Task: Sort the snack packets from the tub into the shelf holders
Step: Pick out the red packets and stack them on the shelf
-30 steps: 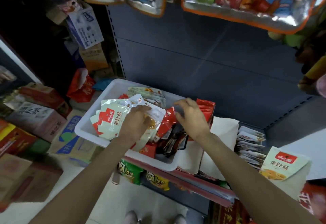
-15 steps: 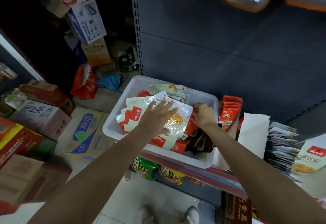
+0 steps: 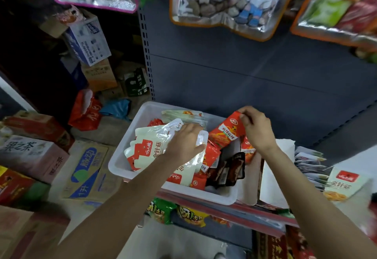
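Shelving [image 3: 255,71]: grey back panel fills the upper frame, large foil snack bags hanging along the top.
Boxes [image 3: 34,152]: cartons crowd the floor at left.
Tub [image 3: 120,162]: white plastic, on the shelf edge, holding mixed snack packets.
Holders [image 3: 271,169]: white card dividers just right of the tub; a row of pale packets stands further right.
White packets [image 3: 146,148]: a fanned stack in the tub's left half, red logos showing.
Left hand [image 3: 183,142]: palm down on the white packets, fingers curled over their top edge, gripping the stack.
Right hand [image 3: 257,128]: above the tub's right side, fingertips pinched on the top corner of a red packet.
Red packet [image 3: 228,132]: tilted, lifted above the dark and red packets below.
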`<state>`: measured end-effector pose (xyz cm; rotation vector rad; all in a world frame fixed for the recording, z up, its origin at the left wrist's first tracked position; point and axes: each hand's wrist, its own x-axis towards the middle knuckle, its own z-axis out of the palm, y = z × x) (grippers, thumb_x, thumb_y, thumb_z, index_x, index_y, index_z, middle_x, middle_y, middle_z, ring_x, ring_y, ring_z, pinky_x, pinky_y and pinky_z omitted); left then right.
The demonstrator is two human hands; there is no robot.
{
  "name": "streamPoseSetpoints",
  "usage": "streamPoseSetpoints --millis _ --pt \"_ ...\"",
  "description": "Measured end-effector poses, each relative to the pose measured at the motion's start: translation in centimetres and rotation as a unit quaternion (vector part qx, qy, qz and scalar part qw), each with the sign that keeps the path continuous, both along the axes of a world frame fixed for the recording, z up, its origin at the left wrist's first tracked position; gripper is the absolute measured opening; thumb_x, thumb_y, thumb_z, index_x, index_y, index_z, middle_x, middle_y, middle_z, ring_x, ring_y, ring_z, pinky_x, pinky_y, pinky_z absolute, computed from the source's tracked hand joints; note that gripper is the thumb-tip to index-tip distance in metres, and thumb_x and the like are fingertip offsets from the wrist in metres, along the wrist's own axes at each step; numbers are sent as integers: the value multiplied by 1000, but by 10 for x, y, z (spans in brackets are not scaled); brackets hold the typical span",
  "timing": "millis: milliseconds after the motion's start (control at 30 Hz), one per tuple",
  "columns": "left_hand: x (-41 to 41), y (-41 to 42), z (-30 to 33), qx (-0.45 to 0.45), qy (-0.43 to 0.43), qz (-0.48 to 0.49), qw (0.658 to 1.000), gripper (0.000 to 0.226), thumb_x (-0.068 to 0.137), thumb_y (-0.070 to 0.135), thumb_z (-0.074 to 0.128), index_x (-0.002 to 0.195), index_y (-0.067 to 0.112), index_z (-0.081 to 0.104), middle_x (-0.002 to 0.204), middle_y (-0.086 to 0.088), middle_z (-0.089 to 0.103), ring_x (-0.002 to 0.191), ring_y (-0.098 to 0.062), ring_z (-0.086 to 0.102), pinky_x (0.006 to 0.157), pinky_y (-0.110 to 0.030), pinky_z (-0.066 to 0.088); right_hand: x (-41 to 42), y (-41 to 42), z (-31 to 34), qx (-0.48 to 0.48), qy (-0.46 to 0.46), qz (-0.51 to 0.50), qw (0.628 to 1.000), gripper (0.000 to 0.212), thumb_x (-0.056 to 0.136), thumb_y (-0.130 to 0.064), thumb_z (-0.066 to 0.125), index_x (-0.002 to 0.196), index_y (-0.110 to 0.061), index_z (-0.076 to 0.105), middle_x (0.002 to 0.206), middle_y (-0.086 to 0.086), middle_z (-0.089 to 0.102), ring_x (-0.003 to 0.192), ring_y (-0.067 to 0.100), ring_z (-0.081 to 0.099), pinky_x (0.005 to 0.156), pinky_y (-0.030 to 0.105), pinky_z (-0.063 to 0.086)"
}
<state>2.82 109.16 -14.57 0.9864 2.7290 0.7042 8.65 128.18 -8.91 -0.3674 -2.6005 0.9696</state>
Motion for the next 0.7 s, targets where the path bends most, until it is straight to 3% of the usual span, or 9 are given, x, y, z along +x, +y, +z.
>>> streamPoseSetpoints --millis 100,167,267,333,433,533,633,700 --pt "3 24 10 80 -81 -1 993 63 89 30 63 143 17 34 146 -3 38 135 -18 32 109 -30 29 8 15 15 -3 48 -2 999 18 95 -3 45 100 -5 62 95 -4 61 86 10 54 69 13 35" --pt "7 40 19 129 -137 -14 982 57 89 25 64 140 17 39 140 -2 46 128 -16 43 103 -26 36 16 26 25 -24 67 7 997 17 96 -7 46 96 -14 61 90 -15 59 85 6 56 70 11 40" --pt "15 66 31 186 -166 -20 968 26 89 17 62 115 14 60 101 0 64 88 -9 61 75 -16 46 28 43 40 -72 71 31 994 15 97 -15 47 95 -26 57 86 -26 57 84 -4 57 72 21 47" --pt "21 82 37 217 -189 6 958 15 89 14 62 103 10 64 91 -4 64 77 -11 61 66 -20 51 35 54 49 -73 61 39 995 13 93 -16 56 98 -28 56 89 -23 57 83 -6 57 69 14 45" --pt "29 105 38 222 -185 39 956 16 88 15 63 103 8 65 99 -8 68 85 -17 64 76 -29 53 41 72 53 -37 9 23 999 25 87 -14 65 110 -19 57 94 -11 58 82 3 55 61 2 40" --pt "31 121 28 178 -200 66 961 32 89 18 63 120 11 58 113 -3 64 104 -16 60 88 -23 44 42 86 47 -17 -28 6 999 27 90 -16 62 116 -12 57 107 -1 60 96 11 55 68 12 40" --pt "27 127 8 93 -214 72 970 44 91 21 60 132 12 48 128 -5 58 118 -21 54 100 -33 43 39 91 38 -13 -51 15 999 26 90 -14 61 117 -11 57 112 7 63 96 16 59 73 21 43" --pt "25 128 -1 58 -215 86 971 44 91 16 56 133 13 48 129 -6 57 119 -23 53 99 -34 43 35 89 32 2 -90 51 995 26 91 -13 60 116 -12 57 110 8 64 96 19 60 77 28 48"
